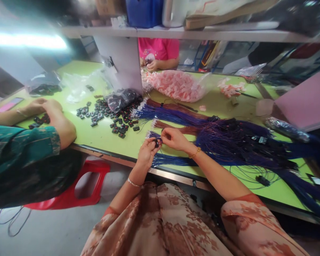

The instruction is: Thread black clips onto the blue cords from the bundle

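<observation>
The left hand pinches a small black plastic connector housing between thumb and fingertips, just above the near edge of the lime-green worktable. The right hand meets it from the other side, fingers closed on the tip of a thin blue wire at the housing's mouth. Both hands are closed in fine pinch grips; how far the wire sits in the housing is too small to tell.

Doing this well seems to call for holding the housing steady and square in the left fingers, gripping the wire close to its metal end so it does not buckle, and keeping the remaining strands clear of the hands.

Beyond the hands, a long bundle of blue and purple wires fans across the worktable, with brown-red wires beside it. Left of the hands, loose black housings lie scattered on the worktable, spilling from a crumpled dark plastic bag that is open and partly full. Farther back, a clear plastic bag bulges with pale pink pieces, a few of them lying loose to its right. An emptier clear bag lies toward the worktable's far-left corner.

At the worktable's left end, a co-worker in a teal sleeve rests both hands by more black pieces; another person in a pink shirt works at the far side.
</observation>
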Demonstrator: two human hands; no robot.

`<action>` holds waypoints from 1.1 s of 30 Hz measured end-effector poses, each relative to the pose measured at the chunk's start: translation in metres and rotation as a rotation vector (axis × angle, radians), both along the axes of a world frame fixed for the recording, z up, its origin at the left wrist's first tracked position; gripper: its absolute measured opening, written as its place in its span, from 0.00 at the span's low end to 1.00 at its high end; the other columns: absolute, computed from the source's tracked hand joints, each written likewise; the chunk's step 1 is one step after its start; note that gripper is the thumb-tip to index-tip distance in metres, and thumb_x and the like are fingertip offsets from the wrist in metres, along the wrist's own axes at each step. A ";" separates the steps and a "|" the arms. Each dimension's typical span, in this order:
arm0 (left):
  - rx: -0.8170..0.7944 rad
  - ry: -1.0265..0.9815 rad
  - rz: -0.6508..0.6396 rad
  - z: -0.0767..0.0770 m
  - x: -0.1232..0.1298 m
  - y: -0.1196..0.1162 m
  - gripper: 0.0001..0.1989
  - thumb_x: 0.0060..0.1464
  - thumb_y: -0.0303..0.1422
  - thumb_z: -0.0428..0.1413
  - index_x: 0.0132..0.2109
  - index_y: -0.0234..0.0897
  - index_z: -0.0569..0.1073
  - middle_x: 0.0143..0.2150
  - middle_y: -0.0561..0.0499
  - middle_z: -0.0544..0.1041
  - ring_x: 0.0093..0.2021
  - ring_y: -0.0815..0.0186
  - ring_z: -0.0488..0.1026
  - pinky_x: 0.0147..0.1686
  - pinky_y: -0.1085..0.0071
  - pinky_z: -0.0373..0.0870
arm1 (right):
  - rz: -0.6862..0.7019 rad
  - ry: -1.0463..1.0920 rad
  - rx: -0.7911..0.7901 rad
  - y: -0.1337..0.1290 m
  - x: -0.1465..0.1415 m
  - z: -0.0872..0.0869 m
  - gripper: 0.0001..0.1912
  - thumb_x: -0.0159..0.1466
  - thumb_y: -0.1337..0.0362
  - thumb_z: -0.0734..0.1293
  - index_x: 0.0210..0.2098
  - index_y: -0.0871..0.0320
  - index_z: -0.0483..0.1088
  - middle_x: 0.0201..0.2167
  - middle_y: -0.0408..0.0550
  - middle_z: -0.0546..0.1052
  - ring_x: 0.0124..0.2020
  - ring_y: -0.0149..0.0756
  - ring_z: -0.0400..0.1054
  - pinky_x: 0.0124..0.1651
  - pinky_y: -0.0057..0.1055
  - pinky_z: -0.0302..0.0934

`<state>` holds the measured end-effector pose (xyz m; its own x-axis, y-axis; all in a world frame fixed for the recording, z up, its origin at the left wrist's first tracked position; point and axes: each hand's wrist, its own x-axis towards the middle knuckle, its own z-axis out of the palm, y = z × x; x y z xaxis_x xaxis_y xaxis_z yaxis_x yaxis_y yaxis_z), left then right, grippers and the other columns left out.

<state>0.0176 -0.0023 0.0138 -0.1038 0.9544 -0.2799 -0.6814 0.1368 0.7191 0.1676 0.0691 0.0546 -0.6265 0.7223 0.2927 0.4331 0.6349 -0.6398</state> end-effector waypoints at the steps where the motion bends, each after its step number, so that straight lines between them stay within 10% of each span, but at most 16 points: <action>1: -0.003 -0.006 -0.002 -0.001 0.002 0.001 0.10 0.47 0.26 0.60 0.38 0.34 0.70 0.35 0.49 0.76 0.39 0.67 0.75 0.52 0.59 0.68 | -0.004 0.002 -0.007 -0.003 0.002 -0.002 0.04 0.59 0.66 0.61 0.28 0.59 0.65 0.25 0.42 0.70 0.25 0.27 0.59 0.29 0.24 0.51; 33: -0.093 0.171 -0.019 -0.003 0.015 0.001 0.20 0.36 0.34 0.67 0.37 0.35 0.70 0.29 0.54 0.73 0.31 0.71 0.72 0.40 0.67 0.70 | -0.052 -0.158 0.150 -0.019 0.008 -0.020 0.04 0.58 0.69 0.62 0.30 0.60 0.68 0.26 0.47 0.72 0.27 0.32 0.62 0.31 0.27 0.51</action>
